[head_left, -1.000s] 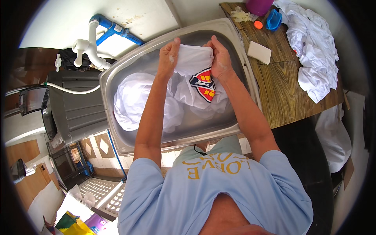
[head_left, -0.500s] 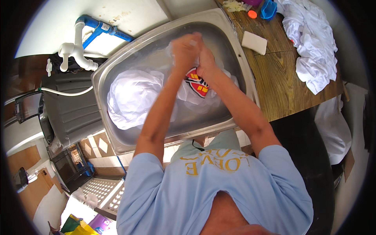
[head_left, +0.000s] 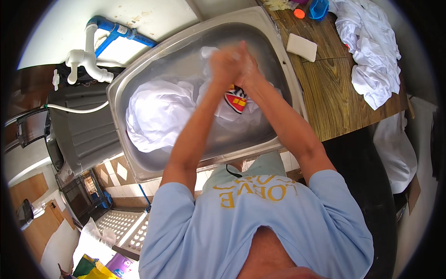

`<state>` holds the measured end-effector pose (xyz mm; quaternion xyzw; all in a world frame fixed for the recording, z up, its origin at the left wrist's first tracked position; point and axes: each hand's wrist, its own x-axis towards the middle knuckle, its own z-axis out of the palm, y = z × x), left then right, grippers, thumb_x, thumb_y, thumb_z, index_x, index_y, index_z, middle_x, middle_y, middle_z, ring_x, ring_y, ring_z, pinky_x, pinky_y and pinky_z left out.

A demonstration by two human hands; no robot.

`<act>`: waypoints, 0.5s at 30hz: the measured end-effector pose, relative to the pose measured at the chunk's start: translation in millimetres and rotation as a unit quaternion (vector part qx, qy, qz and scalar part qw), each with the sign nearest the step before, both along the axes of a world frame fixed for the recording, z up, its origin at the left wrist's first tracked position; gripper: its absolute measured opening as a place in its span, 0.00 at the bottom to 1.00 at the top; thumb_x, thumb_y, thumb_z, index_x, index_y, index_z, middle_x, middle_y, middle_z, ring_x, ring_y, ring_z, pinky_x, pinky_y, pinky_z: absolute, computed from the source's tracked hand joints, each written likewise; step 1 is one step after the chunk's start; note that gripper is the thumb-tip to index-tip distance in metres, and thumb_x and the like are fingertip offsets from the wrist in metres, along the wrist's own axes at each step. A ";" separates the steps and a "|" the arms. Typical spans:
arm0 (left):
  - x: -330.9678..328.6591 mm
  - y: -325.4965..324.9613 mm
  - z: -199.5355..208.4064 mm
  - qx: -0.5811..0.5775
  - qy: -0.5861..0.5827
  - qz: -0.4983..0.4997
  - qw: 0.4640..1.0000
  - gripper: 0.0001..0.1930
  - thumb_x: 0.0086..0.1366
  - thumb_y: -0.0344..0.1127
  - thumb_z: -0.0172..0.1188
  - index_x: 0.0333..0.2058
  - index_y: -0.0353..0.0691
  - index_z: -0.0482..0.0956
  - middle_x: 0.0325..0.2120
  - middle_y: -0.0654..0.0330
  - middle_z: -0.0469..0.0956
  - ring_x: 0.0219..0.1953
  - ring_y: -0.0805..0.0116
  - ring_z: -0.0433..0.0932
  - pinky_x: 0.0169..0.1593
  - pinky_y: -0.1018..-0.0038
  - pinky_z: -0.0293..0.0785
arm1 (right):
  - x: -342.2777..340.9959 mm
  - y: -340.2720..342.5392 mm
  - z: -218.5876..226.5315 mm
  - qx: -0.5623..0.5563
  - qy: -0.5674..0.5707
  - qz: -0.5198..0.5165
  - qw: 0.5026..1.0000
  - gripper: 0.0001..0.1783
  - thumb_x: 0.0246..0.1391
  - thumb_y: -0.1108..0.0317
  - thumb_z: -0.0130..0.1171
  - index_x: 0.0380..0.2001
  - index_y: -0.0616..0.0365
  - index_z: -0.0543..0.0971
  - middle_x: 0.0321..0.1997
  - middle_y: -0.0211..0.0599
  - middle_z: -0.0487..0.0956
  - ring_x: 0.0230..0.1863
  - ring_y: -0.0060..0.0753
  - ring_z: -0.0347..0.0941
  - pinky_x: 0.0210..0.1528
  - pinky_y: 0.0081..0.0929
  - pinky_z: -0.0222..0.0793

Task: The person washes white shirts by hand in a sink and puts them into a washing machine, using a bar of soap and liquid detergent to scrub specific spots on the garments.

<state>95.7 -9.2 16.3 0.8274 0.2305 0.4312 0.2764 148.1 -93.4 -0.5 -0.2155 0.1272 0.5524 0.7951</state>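
Over the steel sink, my two hands are pressed together on a wet white garment that carries a red, yellow and black patch. My left hand, blurred by motion, is closed on bunched cloth. Against it, my right hand grips the same garment. A bit of the white cloth pokes out beyond my left hand, and the rest hangs into cloudy water below. To the left of my forearms, a second bundle of white cloth bulges up from the water.
A wooden counter adjoins the sink on the right. On it lie a pale soap bar, an orange cap, a blue plastic scoop-like item and white clothes. A white tap juts toward the sink's left rim.
My hands have shifted slightly against each other, the left one moving to the right. The patch now shows less, its upper part covered by the hands.
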 end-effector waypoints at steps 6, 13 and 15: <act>-32.9 33.1 22.7 -0.362 -0.014 -0.042 0.931 0.24 0.66 0.51 0.54 0.16 0.40 0.70 0.15 0.76 0.60 0.20 0.84 0.53 0.21 0.80 0.47 | 7.2 1.4 18.7 -0.116 -0.095 -0.022 0.988 0.25 0.56 0.40 0.49 0.28 0.54 0.73 0.25 0.32 0.74 0.31 0.33 0.72 0.40 0.34 0.70; -13.1 -37.2 18.8 -0.119 -0.156 -0.098 0.976 0.12 0.58 0.42 0.62 0.21 0.41 0.77 0.15 0.63 0.73 0.18 0.72 0.69 0.23 0.74 0.63 | 3.7 11.1 18.3 -0.144 -0.076 -0.019 0.986 0.24 0.57 0.41 0.50 0.22 0.51 0.72 0.20 0.26 0.70 0.22 0.27 0.65 0.31 0.26 0.66; -3.3 -37.2 19.5 -0.047 -0.071 -0.050 0.995 0.09 0.55 0.38 0.62 0.21 0.41 0.77 0.16 0.60 0.74 0.19 0.63 0.71 0.24 0.70 0.65 | 30.6 -4.7 -36.1 0.191 -0.093 0.106 0.971 0.27 0.59 0.39 0.44 0.28 0.53 0.73 0.25 0.30 0.73 0.27 0.30 0.70 0.35 0.28 0.69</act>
